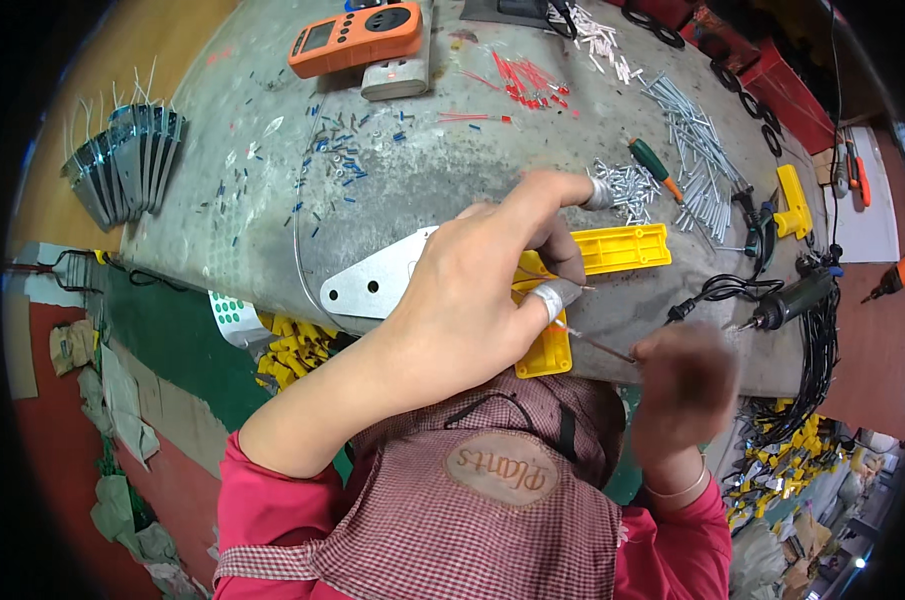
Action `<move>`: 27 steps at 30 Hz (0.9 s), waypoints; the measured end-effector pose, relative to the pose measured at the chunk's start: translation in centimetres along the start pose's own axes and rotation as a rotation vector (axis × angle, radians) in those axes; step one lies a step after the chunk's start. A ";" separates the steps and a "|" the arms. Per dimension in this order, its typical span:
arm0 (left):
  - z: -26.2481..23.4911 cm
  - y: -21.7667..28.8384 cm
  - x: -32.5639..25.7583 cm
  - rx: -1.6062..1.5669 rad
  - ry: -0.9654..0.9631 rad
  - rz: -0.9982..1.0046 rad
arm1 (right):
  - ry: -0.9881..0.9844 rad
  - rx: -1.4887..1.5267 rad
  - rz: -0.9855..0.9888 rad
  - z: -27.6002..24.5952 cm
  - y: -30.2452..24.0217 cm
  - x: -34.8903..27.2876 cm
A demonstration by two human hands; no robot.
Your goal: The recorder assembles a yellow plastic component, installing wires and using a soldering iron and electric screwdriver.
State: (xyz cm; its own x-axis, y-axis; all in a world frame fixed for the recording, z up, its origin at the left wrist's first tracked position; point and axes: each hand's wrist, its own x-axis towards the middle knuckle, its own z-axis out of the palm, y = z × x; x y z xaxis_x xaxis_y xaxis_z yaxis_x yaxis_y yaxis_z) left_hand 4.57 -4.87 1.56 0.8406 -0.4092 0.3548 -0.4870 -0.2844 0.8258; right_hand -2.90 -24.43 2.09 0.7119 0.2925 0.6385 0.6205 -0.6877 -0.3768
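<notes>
My left hand (472, 285) is closed, thumb and forefinger pinching a thin wire (589, 288) whose tip pokes out past the taped thumb. Beneath it lies a yellow plastic handle shell (622, 248), partly hidden by the hand, with a lower yellow arm (545, 355) toward me. A flat silver metal plate (372, 285) with holes reaches out left from under the same hand. My right hand (687, 385), smeared by motion, is to the right at the table edge. Its fingertips meet the end of a thin brownish lead (602, 347) that runs to the left thumb.
An orange multimeter (357, 40) rests on a power strip at the back. Small blue parts (347, 160), red LEDs (532, 80), screws (627, 190) and long bolts (697, 150) are scattered about. At right lie a green screwdriver (655, 168), a black-handled tool (797, 298) and cables. Metal plates (127, 160) fan out left.
</notes>
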 end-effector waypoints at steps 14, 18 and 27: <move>-0.3 0.1 -0.1 -0.149 0.012 -0.092 | -0.137 0.854 0.870 2.1 0.6 2.9; -0.4 0.0 -0.1 -0.129 -0.013 -0.075 | -0.146 0.834 0.860 2.1 0.6 3.2; -0.5 0.2 0.3 -0.034 -0.036 0.054 | -0.259 0.911 0.957 1.6 1.5 4.3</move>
State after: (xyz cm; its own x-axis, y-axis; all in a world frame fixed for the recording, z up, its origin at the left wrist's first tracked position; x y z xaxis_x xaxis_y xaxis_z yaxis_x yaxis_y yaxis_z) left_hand 4.87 -4.63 2.03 0.8042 -0.4539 0.3836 -0.5224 -0.2322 0.8204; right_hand 1.59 -23.14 3.24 0.9637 0.1350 -0.2304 -0.2274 -0.0374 -0.9731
